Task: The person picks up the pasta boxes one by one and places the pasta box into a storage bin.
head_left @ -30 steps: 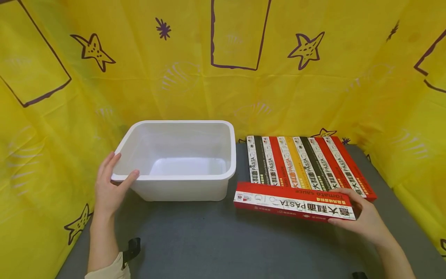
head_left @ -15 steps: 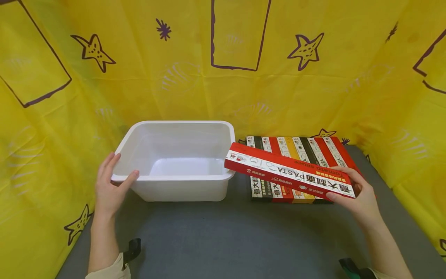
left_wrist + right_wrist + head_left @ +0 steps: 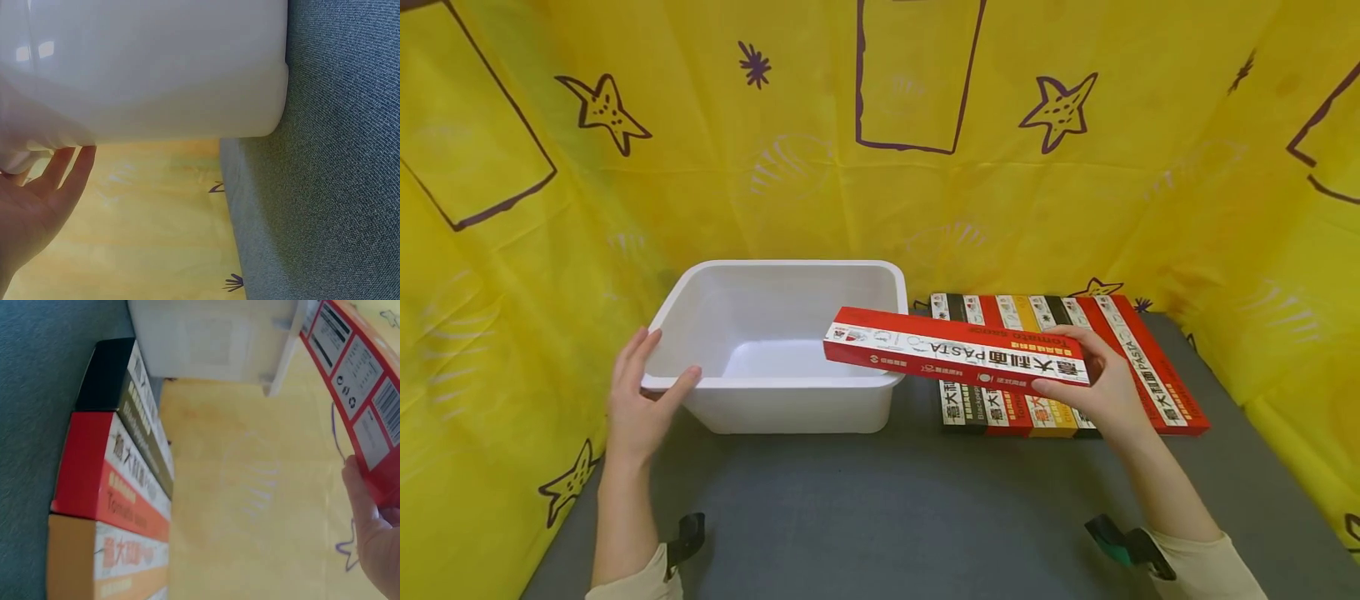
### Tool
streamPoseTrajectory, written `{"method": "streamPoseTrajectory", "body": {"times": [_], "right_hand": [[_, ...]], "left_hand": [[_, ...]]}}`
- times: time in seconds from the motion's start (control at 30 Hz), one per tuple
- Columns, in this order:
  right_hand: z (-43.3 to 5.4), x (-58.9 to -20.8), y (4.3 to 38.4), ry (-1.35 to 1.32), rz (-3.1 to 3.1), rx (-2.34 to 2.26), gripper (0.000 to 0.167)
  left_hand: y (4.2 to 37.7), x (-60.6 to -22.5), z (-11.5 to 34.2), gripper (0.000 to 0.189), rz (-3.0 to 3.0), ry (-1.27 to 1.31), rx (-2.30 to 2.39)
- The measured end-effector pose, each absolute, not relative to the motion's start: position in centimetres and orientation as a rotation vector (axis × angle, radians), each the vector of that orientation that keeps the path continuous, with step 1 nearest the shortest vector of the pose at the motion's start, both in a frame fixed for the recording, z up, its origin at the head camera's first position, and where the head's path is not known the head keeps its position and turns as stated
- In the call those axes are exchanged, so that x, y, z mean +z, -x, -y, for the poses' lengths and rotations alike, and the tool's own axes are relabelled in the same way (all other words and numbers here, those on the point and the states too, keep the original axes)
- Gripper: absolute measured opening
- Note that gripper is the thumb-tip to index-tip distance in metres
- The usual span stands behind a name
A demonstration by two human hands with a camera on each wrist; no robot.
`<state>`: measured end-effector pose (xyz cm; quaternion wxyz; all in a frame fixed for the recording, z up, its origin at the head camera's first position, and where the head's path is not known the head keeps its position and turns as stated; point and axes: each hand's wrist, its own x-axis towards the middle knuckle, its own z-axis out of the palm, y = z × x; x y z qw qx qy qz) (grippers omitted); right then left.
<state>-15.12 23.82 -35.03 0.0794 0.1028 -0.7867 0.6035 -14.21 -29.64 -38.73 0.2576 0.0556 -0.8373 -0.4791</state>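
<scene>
My right hand (image 3: 1108, 383) grips the right end of a long red and white pasta box (image 3: 955, 350), labelled tomato sauce. The box is held raised, its left end over the right rim of a white plastic tub (image 3: 775, 382), the other end above a row of pasta boxes (image 3: 1165, 383). In the right wrist view, the held box (image 3: 356, 381) shows its barcode side. My left hand (image 3: 643, 400) holds the tub's front left corner by the rim, and in the left wrist view its fingertips touch the outer wall (image 3: 156, 75).
The row of boxes, in red, black and yellow, lies flat side by side right of the tub. A grey cloth-covered table (image 3: 880, 517) carries everything. Yellow curtains (image 3: 820, 192) with starfish drawings stand close behind and at both sides.
My right hand has lifted the pasta box from in front of the row and moved it up and left to over the tub's right rim. The left hand and tub have stayed put.
</scene>
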Motion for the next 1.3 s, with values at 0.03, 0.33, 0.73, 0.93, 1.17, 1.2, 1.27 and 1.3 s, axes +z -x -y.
{"method": "streamPoseTrajectory", "body": {"times": [0.03, 0.33, 0.73, 0.93, 1.17, 1.2, 1.27, 1.3], "right_hand": [[-23.6, -34.9, 15.3, -0.309, 2.368, 1.79, 0.056], [-21.6, -33.6, 16.8, -0.403, 2.47, 1.744, 0.059], [-19.1, -33.1, 18.8, -0.612, 2.508, 1.861, 0.069], [-18.2, -32.8, 19.6, -0.604, 2.565, 1.823, 0.071], [-16.8, -32.1, 20.5, -0.626, 2.629, 1.81, 0.071], [-16.6, -32.0, 20.6, -0.624, 2.644, 1.788, 0.071], [-16.2, -31.8, 20.8, -0.63, 2.674, 1.719, 0.073], [-15.9, -31.6, 20.9, -0.635, 2.686, 1.691, 0.074]], "left_hand": [[14.2, -38.7, 29.7, 0.071, 2.274, -0.154, -1.301], [14.1, -38.7, 29.6, 0.071, 2.282, -0.174, -1.306], [14.1, -38.7, 29.5, 0.069, 2.281, -0.193, -1.322], [14.1, -38.6, 29.4, 0.07, 2.271, -0.185, -1.319], [14.2, -38.9, 29.5, 0.071, 2.262, -0.183, -1.324], [14.2, -38.9, 29.5, 0.071, 2.263, -0.185, -1.325], [14.2, -38.9, 29.5, 0.071, 2.263, -0.183, -1.327], [14.2, -38.9, 29.5, 0.071, 2.26, -0.174, -1.322]]}}
